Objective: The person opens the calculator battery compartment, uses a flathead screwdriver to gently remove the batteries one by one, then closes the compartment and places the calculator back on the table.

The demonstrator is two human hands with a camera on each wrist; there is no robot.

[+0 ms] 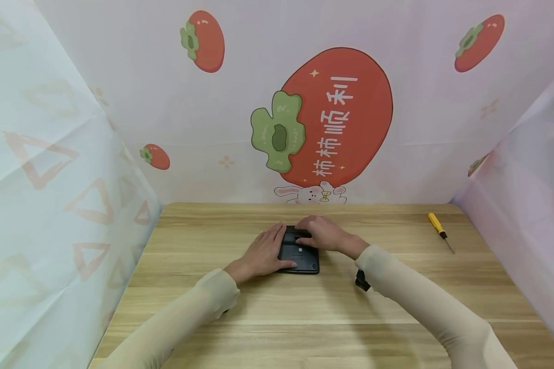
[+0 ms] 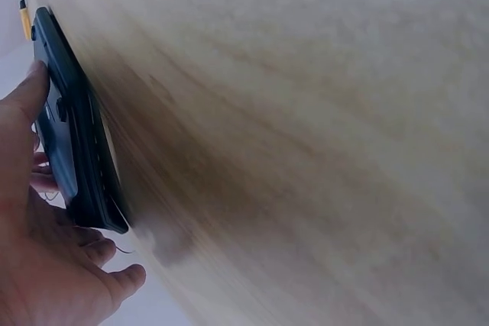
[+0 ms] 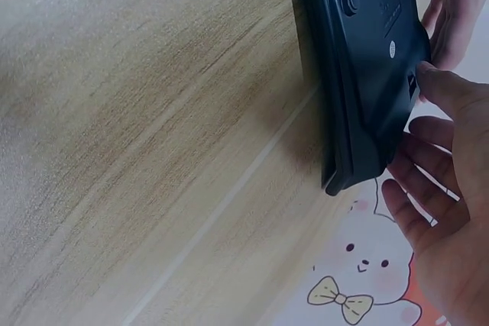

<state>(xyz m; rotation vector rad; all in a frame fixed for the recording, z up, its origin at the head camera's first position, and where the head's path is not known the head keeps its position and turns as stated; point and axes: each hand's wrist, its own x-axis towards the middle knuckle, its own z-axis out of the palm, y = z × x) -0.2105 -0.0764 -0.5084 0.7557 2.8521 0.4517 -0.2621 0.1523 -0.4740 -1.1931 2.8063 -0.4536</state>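
Observation:
A black calculator (image 1: 307,260) lies back side up on the wooden table. Its back carries a small round white sticker (image 3: 393,50) and a round foot (image 3: 351,0). My left hand (image 1: 264,252) holds it along the left side, thumb on the back near the front edge. With its thumb at a small slot toward the far end, my right hand (image 1: 324,234) grips that end, fingers at the far edge. In the left wrist view the calculator (image 2: 67,124) shows edge-on; its keys face down, hidden.
A screwdriver (image 1: 436,223) with a yellow handle lies at the table's far right. Behind the table's back edge rises a wall sheet (image 1: 203,118) printed with persimmons and a rabbit. Similar sheets stand to the left and right.

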